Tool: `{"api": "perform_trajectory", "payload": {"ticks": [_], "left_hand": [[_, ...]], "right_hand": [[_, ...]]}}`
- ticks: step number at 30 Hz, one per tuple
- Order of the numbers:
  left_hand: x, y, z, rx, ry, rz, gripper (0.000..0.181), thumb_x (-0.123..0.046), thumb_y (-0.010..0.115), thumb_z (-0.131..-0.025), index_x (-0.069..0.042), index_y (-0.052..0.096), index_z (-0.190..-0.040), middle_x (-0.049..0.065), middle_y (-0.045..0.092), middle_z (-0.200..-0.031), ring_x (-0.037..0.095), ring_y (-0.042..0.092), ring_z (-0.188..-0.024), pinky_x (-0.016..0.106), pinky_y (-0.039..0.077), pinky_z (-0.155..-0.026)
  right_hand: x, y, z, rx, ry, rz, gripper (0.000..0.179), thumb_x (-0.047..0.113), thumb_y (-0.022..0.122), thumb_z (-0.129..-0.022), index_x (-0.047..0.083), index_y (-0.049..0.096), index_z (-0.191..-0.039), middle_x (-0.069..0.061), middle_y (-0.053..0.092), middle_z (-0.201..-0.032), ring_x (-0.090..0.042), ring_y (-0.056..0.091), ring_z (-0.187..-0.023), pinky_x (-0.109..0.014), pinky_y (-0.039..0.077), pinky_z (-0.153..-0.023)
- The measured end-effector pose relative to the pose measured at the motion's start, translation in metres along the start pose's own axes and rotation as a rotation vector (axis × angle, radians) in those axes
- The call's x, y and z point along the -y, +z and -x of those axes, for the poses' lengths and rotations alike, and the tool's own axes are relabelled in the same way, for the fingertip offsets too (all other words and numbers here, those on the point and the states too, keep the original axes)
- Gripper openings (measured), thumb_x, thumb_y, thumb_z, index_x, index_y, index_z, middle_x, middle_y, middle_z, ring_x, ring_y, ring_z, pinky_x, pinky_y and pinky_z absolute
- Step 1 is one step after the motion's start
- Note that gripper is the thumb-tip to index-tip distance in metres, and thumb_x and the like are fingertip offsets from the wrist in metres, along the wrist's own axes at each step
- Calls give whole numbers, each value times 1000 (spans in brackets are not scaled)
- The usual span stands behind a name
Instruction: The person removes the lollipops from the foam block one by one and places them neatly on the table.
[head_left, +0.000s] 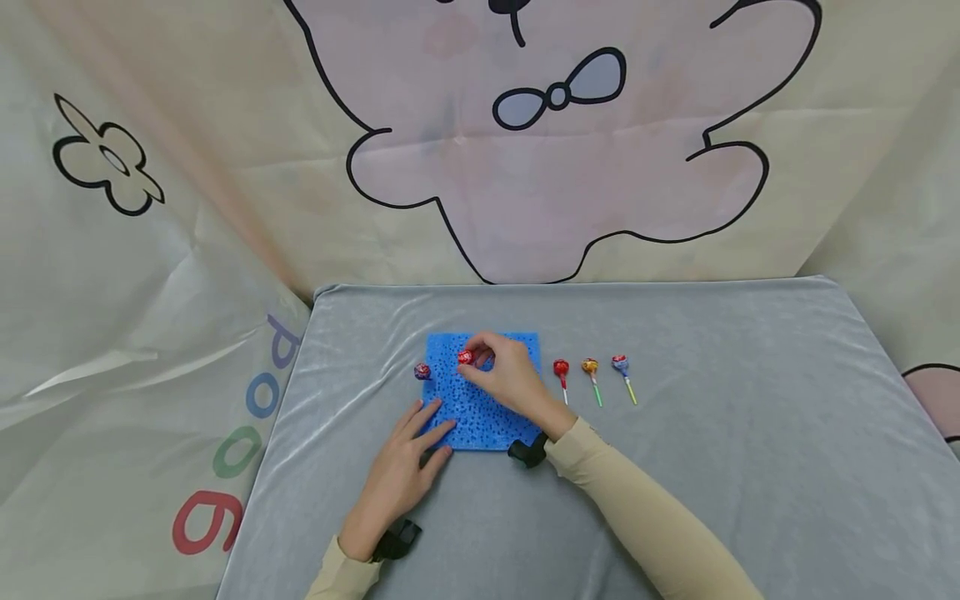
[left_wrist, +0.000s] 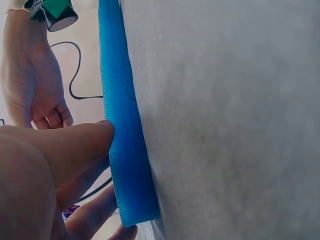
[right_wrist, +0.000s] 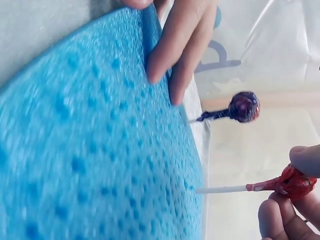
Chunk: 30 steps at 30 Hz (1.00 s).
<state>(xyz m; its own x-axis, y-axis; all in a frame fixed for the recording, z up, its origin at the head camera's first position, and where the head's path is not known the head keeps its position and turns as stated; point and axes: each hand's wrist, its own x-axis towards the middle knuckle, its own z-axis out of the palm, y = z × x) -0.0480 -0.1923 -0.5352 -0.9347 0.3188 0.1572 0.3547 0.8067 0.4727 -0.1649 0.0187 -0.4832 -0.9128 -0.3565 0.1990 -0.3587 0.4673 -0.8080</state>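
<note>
A blue foam block (head_left: 480,421) with a pitted top lies on the grey cloth. My right hand (head_left: 508,375) pinches the head of a red-wrapped lollipop (right_wrist: 296,183) between thumb and fingers, above the block's far part. The white stick points down, its tip right at the foam surface. A purple-wrapped lollipop (right_wrist: 244,106) stands upright by its stick near the block's left edge. My left hand (head_left: 401,465) rests at the block's near-left corner with fingers spread; in the left wrist view, its thumb presses the side of the foam.
To the right of the block, a red lollipop (head_left: 561,368), an orange one (head_left: 590,367) and a blue-and-red one (head_left: 620,364) lie in a row. Grey cloth (head_left: 720,417) covers the table, with a printed curtain (head_left: 637,183) behind it.
</note>
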Motion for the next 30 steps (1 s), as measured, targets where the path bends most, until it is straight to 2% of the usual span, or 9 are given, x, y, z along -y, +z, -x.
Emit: {"api": "perform_trajectory", "payload": {"ticks": [12, 20, 30], "left_hand": [[-2, -1, 2, -10, -10, 22, 41, -22, 76, -97, -14, 71, -136, 11, 50, -160, 43, 40, -151, 62, 43, -115], [-2, -2, 1, -11, -10, 40, 41, -21, 76, -97, -13, 71, -137, 12, 50, -160, 43, 39, -151, 62, 43, -115], [-2, -1, 0, -12, -12, 48, 41, -20, 76, -97, -13, 71, -137, 13, 49, -160, 43, 38, -151, 63, 43, -114]], "right_hand": [[-15, -28, 10, -37, 84, -5, 25, 23, 82, -92, 10, 69, -109, -2, 72, -95, -14, 64, -84, -28, 55, -73], [-25, -48, 17, -72, 128, -6, 27, 21, 82, -91, 7, 69, -110, -6, 72, -96, -20, 64, -86, -29, 55, -75], [-38, -76, 32, -150, 143, -27, 28, 16, 83, -90, 3, 68, -110, -11, 72, -97, -24, 65, -89, -22, 52, -76]]}}
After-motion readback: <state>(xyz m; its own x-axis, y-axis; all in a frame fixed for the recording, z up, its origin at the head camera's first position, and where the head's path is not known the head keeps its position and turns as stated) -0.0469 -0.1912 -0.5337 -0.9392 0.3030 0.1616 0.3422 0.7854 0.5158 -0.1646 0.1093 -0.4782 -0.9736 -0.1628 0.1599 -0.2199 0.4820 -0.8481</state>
